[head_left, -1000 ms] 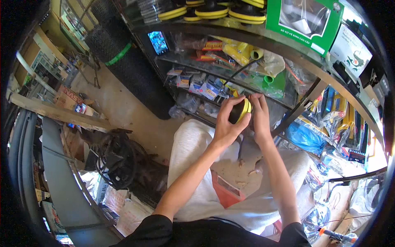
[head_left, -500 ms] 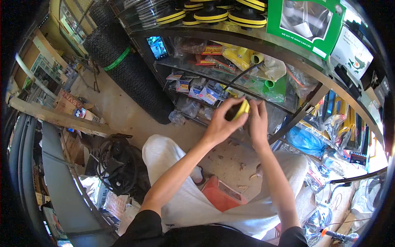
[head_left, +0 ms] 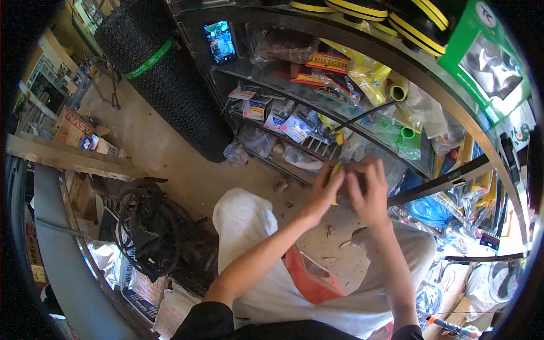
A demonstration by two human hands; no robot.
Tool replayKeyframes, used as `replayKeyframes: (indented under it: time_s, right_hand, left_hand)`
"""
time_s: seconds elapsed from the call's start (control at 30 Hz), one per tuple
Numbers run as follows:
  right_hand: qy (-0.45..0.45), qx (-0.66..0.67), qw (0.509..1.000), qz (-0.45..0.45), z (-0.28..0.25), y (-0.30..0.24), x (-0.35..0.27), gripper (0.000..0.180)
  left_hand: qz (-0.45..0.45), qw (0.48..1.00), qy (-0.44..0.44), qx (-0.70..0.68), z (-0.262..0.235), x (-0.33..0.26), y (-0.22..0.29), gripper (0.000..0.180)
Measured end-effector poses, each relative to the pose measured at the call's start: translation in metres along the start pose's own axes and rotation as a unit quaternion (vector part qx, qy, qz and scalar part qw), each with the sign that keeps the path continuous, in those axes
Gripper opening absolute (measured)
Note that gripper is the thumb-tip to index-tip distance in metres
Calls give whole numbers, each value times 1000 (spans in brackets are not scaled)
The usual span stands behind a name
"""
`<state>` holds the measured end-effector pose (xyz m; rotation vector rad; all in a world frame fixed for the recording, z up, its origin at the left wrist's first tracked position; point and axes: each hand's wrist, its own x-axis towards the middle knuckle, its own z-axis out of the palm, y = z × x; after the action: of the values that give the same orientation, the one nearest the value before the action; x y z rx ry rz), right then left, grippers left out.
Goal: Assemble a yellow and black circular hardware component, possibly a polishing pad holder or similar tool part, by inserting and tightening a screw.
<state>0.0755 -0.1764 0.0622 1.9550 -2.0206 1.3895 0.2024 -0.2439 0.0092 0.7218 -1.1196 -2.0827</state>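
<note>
Both my hands meet in front of a cluttered shelf unit [head_left: 317, 34]. My left hand [head_left: 324, 192] and my right hand [head_left: 369, 190] are closed together around a small yellow and black object [head_left: 336, 170], most of it hidden by my fingers. I cannot tell what kind of object it is. My knees in light trousers [head_left: 249, 226] are below my forearms, and a red packet [head_left: 309, 275] lies on my lap.
A tall black mesh roll [head_left: 164, 79] with a green band stands left of the shelves. A phone [head_left: 220, 41] leans on the upper shelf. Black coiled hose [head_left: 144, 226] lies on the left, a wooden plank [head_left: 68, 158] beyond it. Bags and tools crowd the right side.
The view has shifted and my hands now sit lower and more to the right in the picture. They stay closed on the same yellow and black object.
</note>
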Motion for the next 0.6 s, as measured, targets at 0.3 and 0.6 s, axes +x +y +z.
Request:
replayKeyframes:
  time_s: [0.3,0.6]
  right_hand:
    - [48,493,720,486,19,21,-28,33]
    - [26,85,990,109,11,10,4,18]
  left_hand:
    - [346,889,-65,293,5,-1,15,60]
    - [43,993,-75,79,-7,-4,13,44]
